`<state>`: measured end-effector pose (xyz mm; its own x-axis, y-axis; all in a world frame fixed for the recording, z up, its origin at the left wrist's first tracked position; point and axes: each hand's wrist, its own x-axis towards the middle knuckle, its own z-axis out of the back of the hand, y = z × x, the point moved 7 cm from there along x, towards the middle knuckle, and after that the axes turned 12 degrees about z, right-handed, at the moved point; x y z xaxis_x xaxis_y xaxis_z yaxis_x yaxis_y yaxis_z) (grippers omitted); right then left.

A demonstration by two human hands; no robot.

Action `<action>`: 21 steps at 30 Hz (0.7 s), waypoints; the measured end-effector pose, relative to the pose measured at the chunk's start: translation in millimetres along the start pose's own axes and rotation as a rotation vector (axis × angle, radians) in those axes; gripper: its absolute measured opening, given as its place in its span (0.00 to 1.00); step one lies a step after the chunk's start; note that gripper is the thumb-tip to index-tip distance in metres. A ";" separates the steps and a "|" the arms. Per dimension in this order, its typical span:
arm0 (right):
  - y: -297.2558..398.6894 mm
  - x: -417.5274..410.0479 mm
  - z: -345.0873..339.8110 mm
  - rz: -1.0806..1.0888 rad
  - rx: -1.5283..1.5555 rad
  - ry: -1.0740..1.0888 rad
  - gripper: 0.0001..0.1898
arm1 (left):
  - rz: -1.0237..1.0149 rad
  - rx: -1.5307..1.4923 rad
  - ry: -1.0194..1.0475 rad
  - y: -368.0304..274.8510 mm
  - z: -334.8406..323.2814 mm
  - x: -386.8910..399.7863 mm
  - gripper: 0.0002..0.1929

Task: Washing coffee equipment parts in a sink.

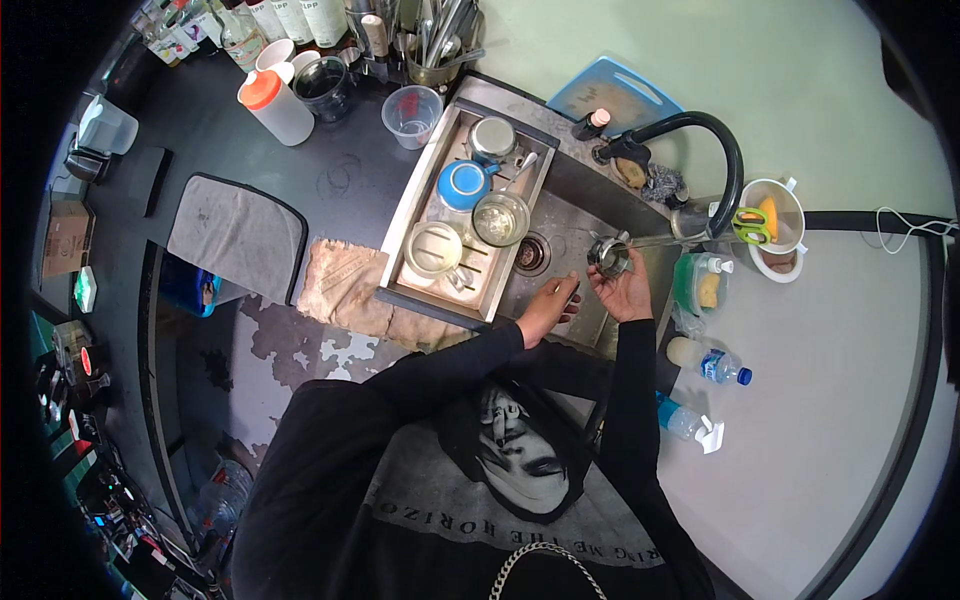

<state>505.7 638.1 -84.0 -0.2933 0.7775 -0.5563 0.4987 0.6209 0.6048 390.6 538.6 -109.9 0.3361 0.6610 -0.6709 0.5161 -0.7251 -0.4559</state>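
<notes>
My right hand (628,291) holds a small shiny metal vessel (610,255) over the sink basin (559,202). What looks like a thin stream of water runs to it from the black gooseneck faucet (733,165). Just left of the vessel is my left hand (551,309), its fingers partly curled; whether anything small is in it cannot be made out. The drain (532,253) lies beyond that hand. A slatted drying tray (431,294) across the sink's left side bears a metal pitcher (492,139), blue cup (463,185), glass (501,218), glass mug (433,251) and spoon (520,169).
Behind the faucet leans a blue cutting board (615,94). Along the right edge stand a soap container (701,285), water bottle (711,361) and spray bottle (688,421). A clear plastic cup (412,117) and orange-lidded bottle (276,109) occupy the left counter.
</notes>
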 end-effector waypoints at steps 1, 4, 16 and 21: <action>0.3 0.5 1.7 0.007 -0.008 -0.018 0.29 | 0.000 -0.001 0.004 0.2 -0.2 0.4 0.28; 0.2 0.7 2.0 -0.003 0.007 -0.008 0.29 | -0.001 -0.003 0.003 0.9 -0.7 1.1 0.28; 4.7 1.6 1.9 0.018 0.003 -0.009 0.28 | 0.001 0.012 0.003 0.2 -3.2 2.2 0.29; 3.8 2.1 -0.4 0.006 -0.004 0.005 0.27 | 0.017 -0.003 -0.011 1.9 -1.9 3.0 0.27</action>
<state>506.7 642.1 -82.6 -0.2950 0.7815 -0.5498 0.4969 0.6169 0.6103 394.1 539.6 -111.7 0.3358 0.6467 -0.6849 0.5131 -0.7353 -0.4428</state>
